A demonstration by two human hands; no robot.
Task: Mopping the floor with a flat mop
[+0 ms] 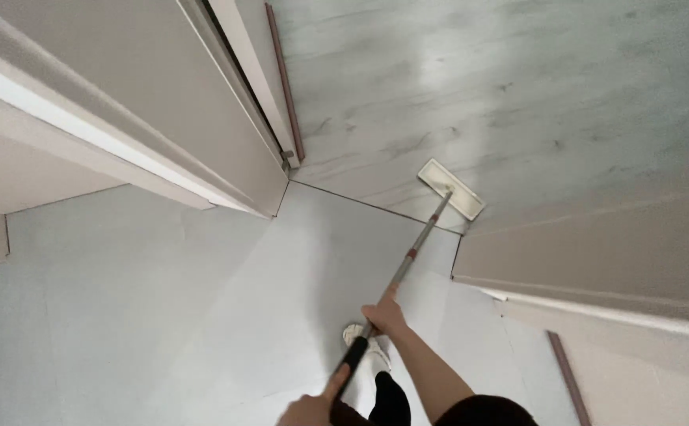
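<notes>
Mop pole (pixel 419 239) brushed metal, black matt grip; mop head (pixel 451 189) pale cloth; floor (pixel 518 102) glossy wood-look, nearer part matt grey.

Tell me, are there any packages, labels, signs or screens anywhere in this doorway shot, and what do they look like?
None in view.
What is there instead:
Flat mop: pale rectangular head on the wood-look floor past the threshold, grey pole with a red collar.
Right hand: wrapped round the pole midway.
Left hand: fingers round the black grip at the pole's end.
Door frame: beige, at the left of the opening.
</notes>
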